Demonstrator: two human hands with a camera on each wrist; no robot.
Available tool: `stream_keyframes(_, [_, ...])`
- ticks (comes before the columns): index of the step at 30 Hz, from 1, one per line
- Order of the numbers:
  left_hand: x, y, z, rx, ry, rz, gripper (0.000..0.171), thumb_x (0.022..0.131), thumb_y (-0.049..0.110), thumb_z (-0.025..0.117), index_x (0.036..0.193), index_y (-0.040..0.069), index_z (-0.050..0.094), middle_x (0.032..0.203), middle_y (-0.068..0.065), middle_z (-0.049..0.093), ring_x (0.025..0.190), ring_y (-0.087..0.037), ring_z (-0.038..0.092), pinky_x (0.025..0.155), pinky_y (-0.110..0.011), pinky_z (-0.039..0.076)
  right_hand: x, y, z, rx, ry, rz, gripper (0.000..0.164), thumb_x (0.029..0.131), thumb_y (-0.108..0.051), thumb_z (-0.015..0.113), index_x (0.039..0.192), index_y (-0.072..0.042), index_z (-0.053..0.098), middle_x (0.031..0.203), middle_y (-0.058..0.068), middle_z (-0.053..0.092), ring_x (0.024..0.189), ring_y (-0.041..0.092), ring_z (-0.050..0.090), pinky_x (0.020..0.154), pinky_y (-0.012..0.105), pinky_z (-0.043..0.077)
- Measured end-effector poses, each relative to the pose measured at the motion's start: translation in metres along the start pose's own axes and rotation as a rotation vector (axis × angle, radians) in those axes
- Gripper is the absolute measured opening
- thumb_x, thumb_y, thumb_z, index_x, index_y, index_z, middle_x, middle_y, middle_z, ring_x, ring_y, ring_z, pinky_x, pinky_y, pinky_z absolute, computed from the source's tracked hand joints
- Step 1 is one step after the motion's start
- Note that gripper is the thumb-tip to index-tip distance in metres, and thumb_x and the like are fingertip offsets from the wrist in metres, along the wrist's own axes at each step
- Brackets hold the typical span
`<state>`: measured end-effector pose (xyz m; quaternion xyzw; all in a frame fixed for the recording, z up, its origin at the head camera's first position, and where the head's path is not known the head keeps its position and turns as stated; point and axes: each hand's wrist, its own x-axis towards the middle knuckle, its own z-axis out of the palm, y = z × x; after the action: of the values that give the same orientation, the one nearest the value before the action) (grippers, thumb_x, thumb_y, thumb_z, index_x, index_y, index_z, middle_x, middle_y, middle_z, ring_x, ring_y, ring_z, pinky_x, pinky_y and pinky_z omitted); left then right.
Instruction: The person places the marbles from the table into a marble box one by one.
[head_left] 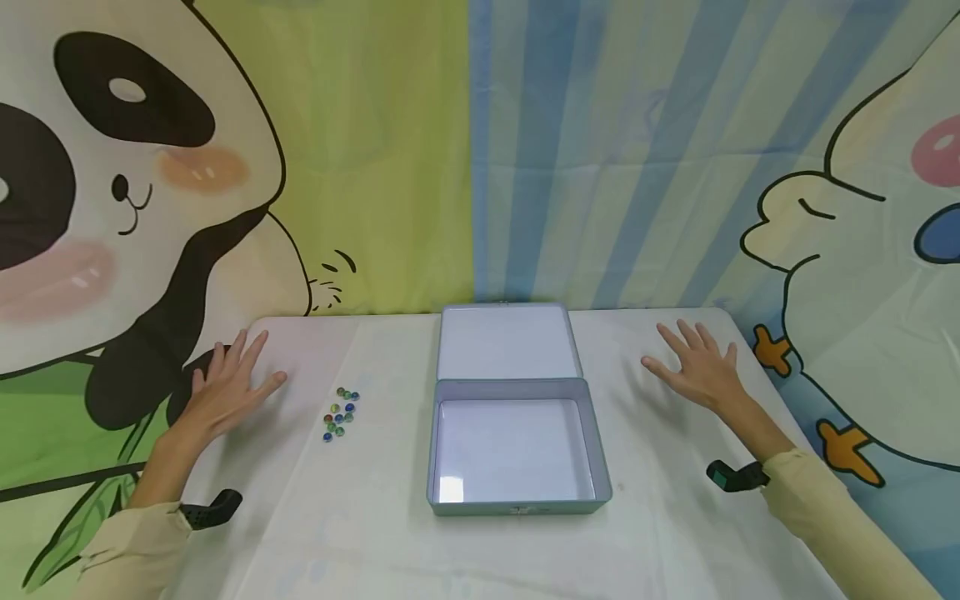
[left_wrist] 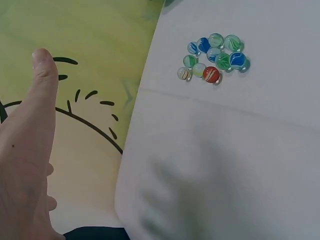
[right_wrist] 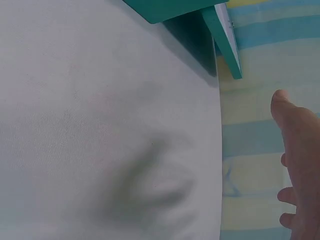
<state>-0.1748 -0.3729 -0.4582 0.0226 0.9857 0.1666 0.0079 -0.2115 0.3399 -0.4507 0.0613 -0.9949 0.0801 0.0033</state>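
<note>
My left hand [head_left: 227, 390] hovers over the table's left side with its fingers spread, holding nothing. To its right lies a loose cluster of glass marbles [head_left: 339, 418]; the left wrist view shows blue, green and pale ones and a red marble [left_wrist: 211, 74]. A shallow rectangular tin box [head_left: 519, 507] stands at the middle of the table, its hinged lid [head_left: 506, 342] laid back towards the wall. Only its bare inside shows. My right hand [head_left: 699, 367] is held over the right side, fingers spread, with nothing in it, apart from the box.
A white cloth covers the table [head_left: 360, 533]. Behind it hangs a yellow and striped blue curtain [head_left: 570, 150], with a panda print [head_left: 142, 167] at left and another cartoon figure at right. Each wrist carries a small dark camera [head_left: 213, 509].
</note>
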Motion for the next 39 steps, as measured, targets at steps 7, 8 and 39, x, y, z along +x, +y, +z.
stream_keyframes(7, [-0.011,0.025,0.0,-0.206,-0.019,0.038,0.088,0.096,0.048,0.053,0.157,0.014,0.001,0.161,-0.027,0.002,0.144,-0.055,0.007,0.102,-0.08,0.011,-0.008,-0.012,0.006,0.236,-0.213,-0.124,0.072,0.097,-0.051,0.049,0.146,0.001,0.038,0.146,0.03,0.042,0.127,0.049,0.048,0.1,0.064,0.042])
stream_keyframes(8, [-0.015,0.029,0.0,-0.255,-0.02,0.051,0.087,0.096,0.046,0.054,0.157,0.013,0.001,0.16,-0.027,0.004,0.144,-0.054,0.008,0.103,-0.079,0.013,-0.011,-0.016,0.009,0.309,-0.239,-0.145,0.068,0.098,-0.046,0.051,0.144,0.002,0.04,0.145,0.029,0.044,0.124,0.047,0.052,0.097,0.06,0.047])
stream_keyframes(39, [-0.061,0.037,0.086,-0.337,0.135,-0.044,0.035,0.098,0.029,0.058,0.126,0.008,0.062,0.122,-0.014,0.064,0.113,-0.031,0.055,0.088,-0.046,0.046,-0.073,-0.091,0.079,1.272,-0.353,0.003,0.064,0.1,-0.025,0.046,0.155,-0.012,0.016,0.16,0.021,0.016,0.146,0.045,0.02,0.115,0.061,0.024])
